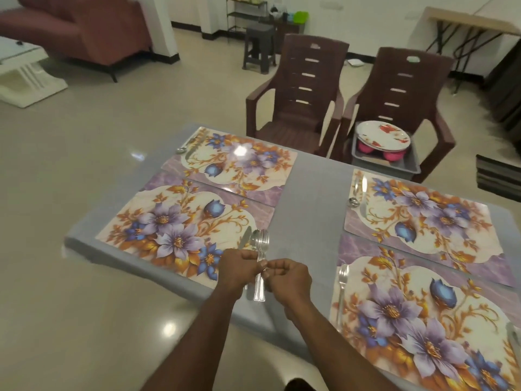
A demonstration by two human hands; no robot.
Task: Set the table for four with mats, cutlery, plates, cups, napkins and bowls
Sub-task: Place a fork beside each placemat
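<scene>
Four floral mats lie on the grey table (310, 193). My left hand (239, 268) grips a bundle of cutlery (260, 244), forks, a spoon and a knife, over the right edge of the near left mat (180, 230). My right hand (290, 277) pinches the handles of that bundle just beside the left hand. A fork (342, 280) lies on the near right mat (423, 320). A spoon and knife (358, 196) lie on the far right mat (423, 215), and another spoon and knife (189, 148) on the far left mat (234, 159).
Two brown plastic chairs (304, 88) stand at the far side. The right chair (406, 88) carries a grey bin (406, 165) with a stack of plates (383, 136) over pink bowls (392, 156). A sofa (84, 29) and white low table (25, 71) stand at back left.
</scene>
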